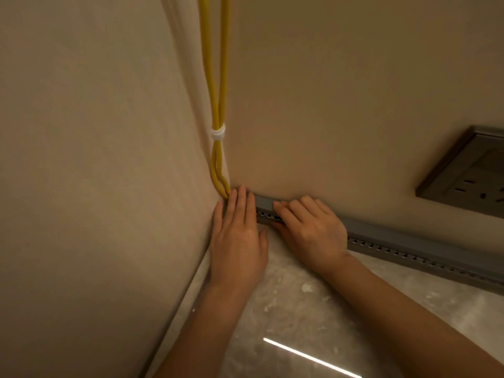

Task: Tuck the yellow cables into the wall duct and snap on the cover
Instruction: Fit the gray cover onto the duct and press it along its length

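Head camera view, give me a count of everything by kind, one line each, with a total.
Yellow cables: 2
White tie: 1
Grey wall duct: 1
Wall socket: 1
Hands: 2, left hand, right hand
Total: 7

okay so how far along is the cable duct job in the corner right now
Done, it seems: the yellow cables, bound by a white tie, drop down the corner into the grey duct, and none show along its run. In hand: the left hand lies flat at the corner end, the right hand grips the duct beside it. Left: whether the cover is fully snapped on cannot be told.
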Motion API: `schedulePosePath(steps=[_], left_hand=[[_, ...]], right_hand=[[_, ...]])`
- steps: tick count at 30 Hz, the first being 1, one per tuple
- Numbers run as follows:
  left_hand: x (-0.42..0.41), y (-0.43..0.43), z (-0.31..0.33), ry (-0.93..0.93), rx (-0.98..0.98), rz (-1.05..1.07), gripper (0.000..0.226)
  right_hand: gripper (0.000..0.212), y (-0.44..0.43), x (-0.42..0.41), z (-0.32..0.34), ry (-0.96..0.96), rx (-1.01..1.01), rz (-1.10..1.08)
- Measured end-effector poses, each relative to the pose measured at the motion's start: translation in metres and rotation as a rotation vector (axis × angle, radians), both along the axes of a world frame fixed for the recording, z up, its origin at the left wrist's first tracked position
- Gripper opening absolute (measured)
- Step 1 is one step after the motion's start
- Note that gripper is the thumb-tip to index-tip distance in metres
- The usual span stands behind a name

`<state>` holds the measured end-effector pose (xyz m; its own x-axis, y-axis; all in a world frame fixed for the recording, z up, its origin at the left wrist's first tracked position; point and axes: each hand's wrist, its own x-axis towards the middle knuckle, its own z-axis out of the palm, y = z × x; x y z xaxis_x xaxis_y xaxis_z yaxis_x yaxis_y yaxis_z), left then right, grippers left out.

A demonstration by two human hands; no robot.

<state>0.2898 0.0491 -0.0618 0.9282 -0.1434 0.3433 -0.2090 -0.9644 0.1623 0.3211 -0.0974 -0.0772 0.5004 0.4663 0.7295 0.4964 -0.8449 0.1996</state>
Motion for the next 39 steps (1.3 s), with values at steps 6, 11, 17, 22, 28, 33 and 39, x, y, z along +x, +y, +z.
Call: schedulePosePath(steps=[6, 11, 17, 22, 28, 33, 39], left_hand=[[-0.016, -0.022, -0.004, 0.136, -0.019, -0.068, 0.071], [-0.015, -0.023, 0.001, 0.166, 0.068, -0.021, 0.069], [-0.014, -0.018, 0.008, 0.282, 0.166, -0.019, 0.077], [-0.014, -0.022, 0.014, 0.335, 0.162, -0.007, 0.076], [-0.014, -0.02, 0.02, 0.367, 0.173, -0.02, 0.077], [-0.012, -0.022, 0.018, 0.348, 0.177, -0.022, 0.077], [-0.008, -0.028, 0.018, 0.128, -0.348, 0.021, 0.05]], right_hand=[[0.018, 0.001, -0.002, 0.005, 0.102, 0.079, 0.04], [0.023, -0.003, -0.01, 0.014, 0.31, 0.089, 0.062], [0.025, -0.006, -0.036, 0.034, 0.571, 0.513, 0.086], [0.017, -0.016, -0.083, 0.04, 1.03, 1.806, 0.039], [0.028, -0.076, -0.087, 0.057, 1.493, 2.088, -0.15], [0.039, -0.093, -0.074, 0.06, 1.584, 1.983, -0.213], [0.031, -0.083, -0.071, 0.05, 1.326, 2.015, -0.219]])
